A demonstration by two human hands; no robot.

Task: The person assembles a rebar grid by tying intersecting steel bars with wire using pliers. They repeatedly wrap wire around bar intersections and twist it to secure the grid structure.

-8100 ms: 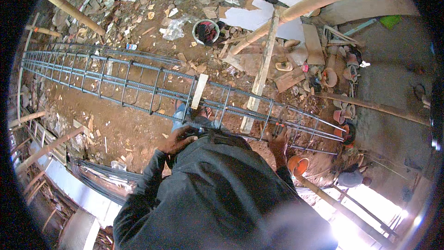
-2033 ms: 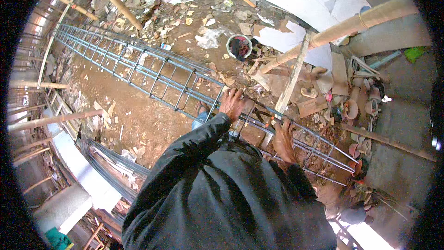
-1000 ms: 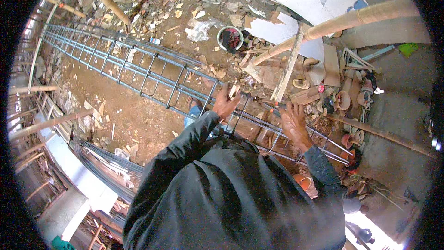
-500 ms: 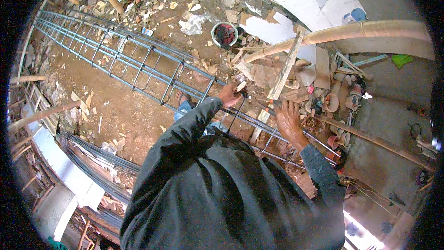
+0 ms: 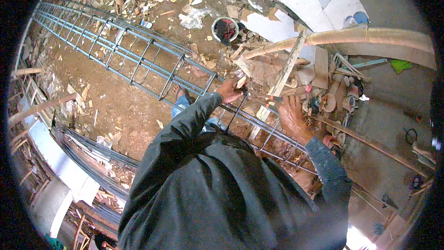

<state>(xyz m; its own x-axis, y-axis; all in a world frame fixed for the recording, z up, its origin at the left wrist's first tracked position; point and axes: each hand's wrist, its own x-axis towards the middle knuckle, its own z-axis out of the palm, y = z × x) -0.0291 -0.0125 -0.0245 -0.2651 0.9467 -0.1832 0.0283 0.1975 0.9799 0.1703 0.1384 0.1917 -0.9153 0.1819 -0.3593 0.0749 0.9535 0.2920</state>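
Observation:
A long cage of steel reinforcing bars (image 5: pixel 138 58) lies on the dirt ground, running from the upper left to below my arms. My left hand (image 5: pixel 229 90) is closed on a top bar of the cage at a stirrup. My right hand (image 5: pixel 291 116) is just to the right over the same bar, its fingers on a thin tool with a red part (image 5: pixel 270 97) that points toward my left hand. My dark jacket hides the cage's near end and my legs, apart from a bit of blue trouser (image 5: pixel 182 104).
A leaning wooden plank (image 5: pixel 283 76) and a thick bamboo pole (image 5: pixel 370 37) cross just beyond my hands. A round bucket (image 5: pixel 225 28) sits in rubble farther off. Loose bars are bundled (image 5: pixel 92 150) at the lower left. Clay-coloured pipe pieces (image 5: pixel 333 99) lie at right.
My hands have reached out from near my body onto the cage. My left hand stays on the bar; my right hand has shifted up toward it with the thin tool.

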